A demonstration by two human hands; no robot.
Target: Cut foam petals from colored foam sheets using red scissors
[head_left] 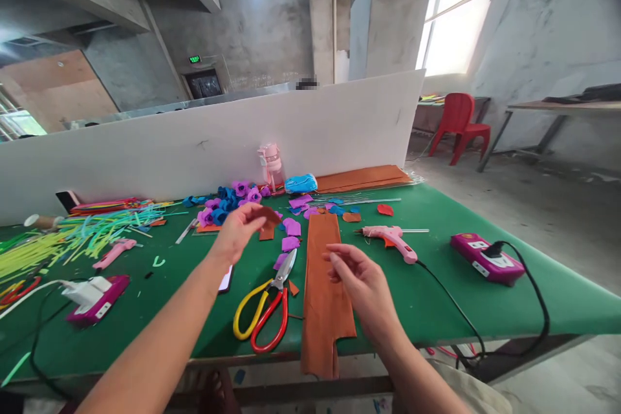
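Between the thumb and fingers of my left hand (239,233) is a small brown paper piece (268,215), held above the green table. My right hand (361,278) hovers over a long brown paper strip (323,272), its thumb and fingertips close together; whether they pinch anything is too small to tell. The strip has a notch cut at its near end, which hangs past the table's front edge. Scissors with one yellow and one red handle (270,317) lie partly open left of the strip. Purple paper pieces (291,227) lie in a row beside the strip.
A pink glue gun (391,237) and a purple power strip (485,259) with black cables sit right. Purple and blue paper flowers (228,197), a pink bottle (270,162) and a blue packet (301,183) stand behind. Left are colourful sticks (92,233) and another glue gun (115,252).
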